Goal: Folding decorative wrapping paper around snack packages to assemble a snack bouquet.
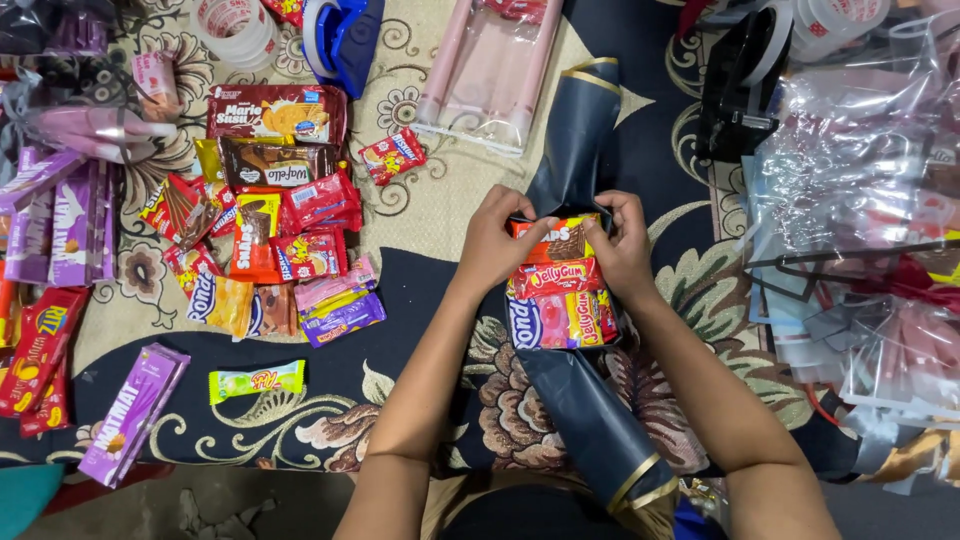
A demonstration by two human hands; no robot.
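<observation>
**Both hands on a snack bundle in dark wrapping paper**

The snack bundle (pixel 558 280) lies on a strip of navy wrapping paper with gold edging (pixel 580 130), which runs from the top of the carpet (pixel 440 200) down toward the person; the left hand (pixel 492 240) presses the bundle's upper left corner, grip closed on the paper edge and top packet; the right hand (pixel 622 243) does likewise at the upper right, fingers curled over the packets; the bundle sits between and just below both grips.

Three layers of packets show in the bundle: one orange on top, one red in the middle, pink and yellow below.

Left of the bundle lies a heap of loose snack packets (pixel 270 220), too many to count surely; one green candy packet (pixel 256 381) lies apart below the heap; one purple wafer box (pixel 133 412) lies farther left; right of the bundle lies a pile of clear plastic sheets (pixel 860 200); above the heap, one blue tape dispenser (pixel 343 35).
</observation>
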